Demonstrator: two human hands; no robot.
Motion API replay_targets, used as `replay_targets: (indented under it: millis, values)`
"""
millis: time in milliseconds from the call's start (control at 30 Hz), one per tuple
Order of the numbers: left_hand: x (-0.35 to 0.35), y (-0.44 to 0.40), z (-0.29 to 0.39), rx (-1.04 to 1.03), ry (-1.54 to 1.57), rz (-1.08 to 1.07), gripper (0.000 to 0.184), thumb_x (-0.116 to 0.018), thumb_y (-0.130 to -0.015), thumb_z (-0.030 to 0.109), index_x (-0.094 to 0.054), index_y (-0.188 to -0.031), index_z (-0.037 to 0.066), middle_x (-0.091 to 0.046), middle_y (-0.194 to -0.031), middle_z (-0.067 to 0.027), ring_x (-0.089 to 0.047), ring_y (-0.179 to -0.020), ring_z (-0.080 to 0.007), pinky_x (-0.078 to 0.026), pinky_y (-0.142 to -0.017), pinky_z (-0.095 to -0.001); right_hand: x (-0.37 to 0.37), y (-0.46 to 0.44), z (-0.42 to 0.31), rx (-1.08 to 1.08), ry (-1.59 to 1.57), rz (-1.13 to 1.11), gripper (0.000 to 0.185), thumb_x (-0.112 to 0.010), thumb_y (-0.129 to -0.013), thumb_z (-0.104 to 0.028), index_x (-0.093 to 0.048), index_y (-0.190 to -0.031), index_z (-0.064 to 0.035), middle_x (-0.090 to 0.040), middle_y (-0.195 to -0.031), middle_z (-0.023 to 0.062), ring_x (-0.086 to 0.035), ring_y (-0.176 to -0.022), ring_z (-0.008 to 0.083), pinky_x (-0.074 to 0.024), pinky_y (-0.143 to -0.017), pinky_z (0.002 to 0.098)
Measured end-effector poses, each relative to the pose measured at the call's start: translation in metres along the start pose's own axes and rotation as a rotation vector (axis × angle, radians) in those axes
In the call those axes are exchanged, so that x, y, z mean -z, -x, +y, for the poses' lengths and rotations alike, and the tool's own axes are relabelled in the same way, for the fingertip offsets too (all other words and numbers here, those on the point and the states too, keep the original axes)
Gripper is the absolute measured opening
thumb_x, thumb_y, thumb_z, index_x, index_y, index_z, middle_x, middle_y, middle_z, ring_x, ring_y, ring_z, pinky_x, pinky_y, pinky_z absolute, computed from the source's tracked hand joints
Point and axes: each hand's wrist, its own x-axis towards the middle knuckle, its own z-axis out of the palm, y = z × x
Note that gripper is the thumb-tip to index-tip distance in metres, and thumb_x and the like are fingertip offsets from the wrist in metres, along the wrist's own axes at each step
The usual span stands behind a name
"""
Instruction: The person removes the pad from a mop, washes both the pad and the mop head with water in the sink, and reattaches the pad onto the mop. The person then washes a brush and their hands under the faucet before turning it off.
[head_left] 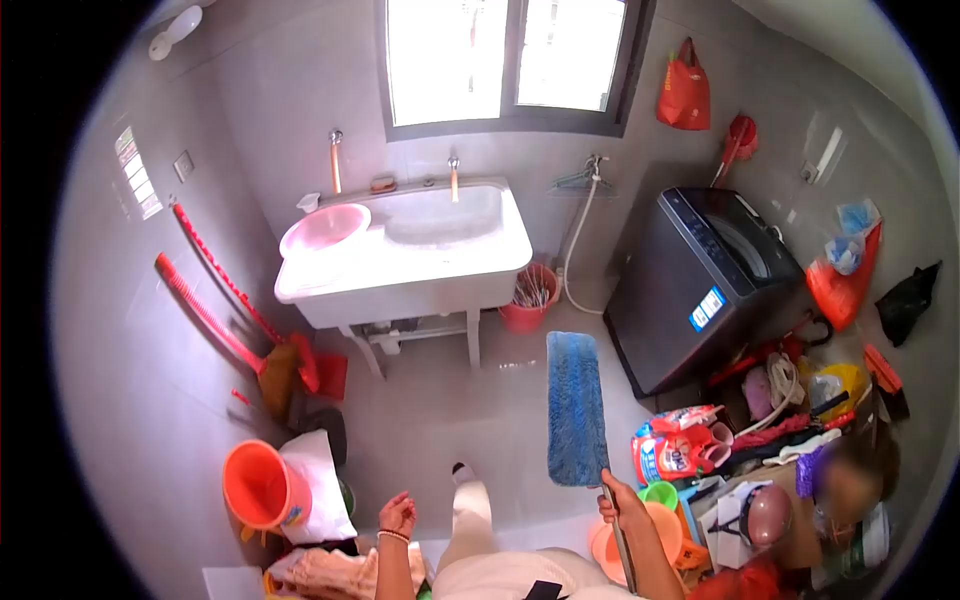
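Right grip [620,498] clenched on mop handle [624,550]; blue pad [576,410] ahead, slightly left of it, long axis pointing away from me. Left hand [398,514] farther off, released (fingers loosely curled, I see nothing held).

The single head-worn view looks forward and steeply down from above the wearer's lap, its wide round field facing the sink [445,225]. Relative to the sink, the viewpoint stands in front, well apart and higher, the window wall lying beyond. No second view shares this coverage.
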Motion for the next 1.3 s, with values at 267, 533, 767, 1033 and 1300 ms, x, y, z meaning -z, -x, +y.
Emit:
replay_targets:
  millis: [267,533,767,1033,1300]
  values:
    - [-0.148,-0.196,0.041,-0.093,0.005,-0.152,0.019,-0.053,-0.082,-0.003,-0.055,-0.100,0.001,-0.060,-0.078,-0.0085,-0.058,-0.064,-0.0136,-0.051,-0.056,-0.0234,-0.048,-0.118,-0.163,0.042,0.024,-0.033,0.038,-0.049,-0.084,-0.055,-0.039,-0.088,-0.0178,-0.035,-0.051,-0.0021,-0.029,-0.037,0.0077,-0.0253,-0.036,0.0237]
    - [-0.356,-0.288,0.168,-0.165,-0.175,-0.314,0.016,-0.056,-0.082,0.001,-0.057,-0.098,0.002,-0.062,-0.080,-0.0066,-0.059,-0.064,-0.0097,-0.052,-0.057,-0.0209,-0.115,-0.221,-0.291,0.009,0.110,-0.083,0.038,-0.048,-0.085,-0.054,-0.037,-0.080,-0.0181,-0.036,-0.051,-0.0022,-0.030,-0.037,0.0066,-0.0264,-0.035,0.0229]
    - [-0.461,-0.418,0.193,-0.179,-0.222,-0.264,0.018,-0.062,-0.078,0.001,-0.056,-0.095,-0.001,-0.061,-0.079,-0.0096,-0.059,-0.066,-0.0129,-0.051,-0.058,-0.0225,-0.138,-0.332,-0.404,-0.112,0.164,-0.082,0.039,-0.045,-0.087,-0.054,-0.038,-0.076,-0.0166,-0.033,-0.049,-0.0028,-0.027,-0.037,0.0058,-0.0233,-0.033,0.0212]
    - [-0.535,-0.523,0.185,-0.174,-0.558,-0.119,0.010,-0.061,-0.078,0.002,-0.057,-0.086,-0.004,-0.063,-0.073,-0.0126,-0.063,-0.064,-0.0162,-0.055,-0.054,-0.0245,-0.152,-0.409,-0.500,-0.267,0.196,-0.089,0.047,-0.046,-0.087,-0.053,-0.053,-0.096,-0.0082,-0.029,-0.050,-0.0053,-0.022,-0.037,0.0043,-0.0192,-0.033,0.0196]
    - [-0.531,-0.567,0.173,-0.849,-1.528,0.142,0.062,-0.074,-0.062,0.014,-0.050,-0.118,0.004,-0.045,-0.124,-0.0225,-0.043,-0.115,-0.0358,-0.037,-0.095,-0.0418,-0.183,-0.447,-0.506,-0.267,0.197,-0.024,0.051,-0.045,-0.086,-0.056,-0.053,-0.099,-0.0068,-0.029,-0.052,-0.0057,-0.021,-0.039,0.0041,-0.0181,-0.035,0.0207]
